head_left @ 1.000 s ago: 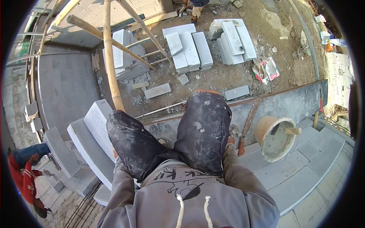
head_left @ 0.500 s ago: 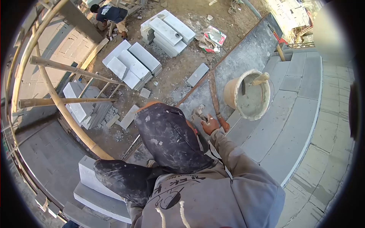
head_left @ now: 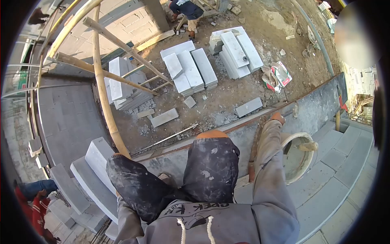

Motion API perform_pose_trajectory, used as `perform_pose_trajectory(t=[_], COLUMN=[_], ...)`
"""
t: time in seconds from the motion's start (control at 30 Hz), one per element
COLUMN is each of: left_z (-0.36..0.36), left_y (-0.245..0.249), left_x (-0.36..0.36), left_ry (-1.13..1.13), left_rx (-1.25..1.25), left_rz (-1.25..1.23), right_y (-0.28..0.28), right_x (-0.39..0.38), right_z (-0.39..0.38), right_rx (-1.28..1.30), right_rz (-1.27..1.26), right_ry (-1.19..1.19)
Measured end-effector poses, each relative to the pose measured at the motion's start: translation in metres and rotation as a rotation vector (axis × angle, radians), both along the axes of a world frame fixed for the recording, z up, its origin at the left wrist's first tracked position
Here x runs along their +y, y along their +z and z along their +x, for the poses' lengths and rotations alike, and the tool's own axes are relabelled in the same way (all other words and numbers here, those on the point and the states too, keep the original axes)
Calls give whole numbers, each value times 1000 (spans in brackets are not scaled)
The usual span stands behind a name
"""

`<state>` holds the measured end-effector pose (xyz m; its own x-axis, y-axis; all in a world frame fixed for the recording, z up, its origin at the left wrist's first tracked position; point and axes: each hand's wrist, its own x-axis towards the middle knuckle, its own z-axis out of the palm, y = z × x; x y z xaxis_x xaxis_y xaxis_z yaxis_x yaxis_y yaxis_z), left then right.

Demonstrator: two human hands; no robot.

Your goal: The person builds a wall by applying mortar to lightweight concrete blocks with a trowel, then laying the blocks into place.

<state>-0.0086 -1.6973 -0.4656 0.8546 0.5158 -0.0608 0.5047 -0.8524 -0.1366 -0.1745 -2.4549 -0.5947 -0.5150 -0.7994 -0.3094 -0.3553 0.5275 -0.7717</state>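
Observation:
My right hand (head_left: 278, 118) reaches forward over the grey, mortar-smeared board (head_left: 313, 103), its fingers curled and mostly hidden from above. A small pale lump (head_left: 295, 110) shows just right of it on or over the board. A brown, rusty-looking bar (head_left: 253, 152) lies across the board, left of my right forearm. Beside that forearm stands a bucket (head_left: 287, 179) of wet grey mortar, partly covered by the sleeve; a trowel handle (head_left: 307, 146) rests over its rim. My left sleeve (head_left: 129, 221) hangs by my left thigh, and the left hand is out of sight.
Light block stacks (head_left: 189, 71) stand on the dirt below, with a torn bag (head_left: 277, 77) nearby. Bamboo poles (head_left: 103, 93) rise at left. A block wall (head_left: 325, 179) runs along the right. One person (head_left: 187, 10) bends at the back; another's red sleeve (head_left: 39, 209) shows lower left.
The view has swung, shifting the yard rightward. My right arm has stretched farther forward along the board, away from the grey lump it was beside. A red sleeve has appeared lower left.

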Motion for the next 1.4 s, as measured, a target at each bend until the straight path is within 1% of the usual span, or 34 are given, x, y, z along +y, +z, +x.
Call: perform_pose_trajectory(t=[0.03,0.07,0.1,0.13,0.17,0.23,0.3,0.33,0.4,0.43,0.5,0.57,0.63,0.7,0.73,0.8,0.83,0.9,0.93,0.97,1.07,1.1,1.17,1.2,1.23,1.27,1.33,1.4], left_z=[6,9,12,13,15,16,14,14,12,10,7,2,0,-7,-8,-17,-22,-31,-34,-36,-40,-39,-38,-39,-43,-53,-54,-53], left_y=[-2,-5,-7,-8,-10,-12,-13,-13,-13,-12,-11,-10,-11,-9,-7,-2,0,3,2,1,-3,0,6,2,-7,-36,-36,-41], left_x=[-4,-7,-9,-11,-12,-14,-16,-16,-17,-16,-13,-9,-5,3,6,18,25,38,41,45,39,34,24,25,29,45,45,46], left_ry=[3,8,17,26,30,42,51,55,61,64,69,65,73,87,88,99,110,130,141,148,164,174,196,190,174,110,144,173], left_rx=[-1,-4,-5,-3,1,5,12,17,17,17,16,26,26,21,20,18,16,11,11,6,6,16,56,43,19,-103,-81,-81], left_rz=[-11,-20,-21,-21,-22,-23,-24,-25,-30,-31,-32,-27,-30,-17,-21,-3,11,27,31,34,35,36,40,33,38,29,-12,-61], right_y=[-3,-5,-9,-16,10,28,34,40,53,49,27,26,38,42,44,53,66,96,102,118,155,161,209,234,258,276,297,295], right_x=[-25,-50,-68,-82,-72,-64,-63,-55,-30,-26,-18,5,47,79,92,110,117,126,127,128,138,143,181,209,247,284,344,394], right_z=[-1,-3,-14,-25,-17,-14,-18,-9,13,17,29,43,61,80,84,97,106,123,127,138,164,174,203,216,228,238,255,264], right_rx=[258,681,1088,1257,1056,833,1219,1219,1100,1098,868,898,633,516,521,488,497,524,561,569,292,290,191,193,75,-45,-124,-101], right_rz=[42,187,376,467,417,360,537,530,197,194,-283,-337,-366,-334,-344,-193,-214,10,-72,-99,-87,-104,-77,-82,-181,-276,-239,-205], right_ry=[58,222,448,555,130,-272,22,30,385,392,560,904,1174,1417,1423,1594,1601,1709,1734,1740,1709,1717,1645,1660,1705,1742,1924,2119])
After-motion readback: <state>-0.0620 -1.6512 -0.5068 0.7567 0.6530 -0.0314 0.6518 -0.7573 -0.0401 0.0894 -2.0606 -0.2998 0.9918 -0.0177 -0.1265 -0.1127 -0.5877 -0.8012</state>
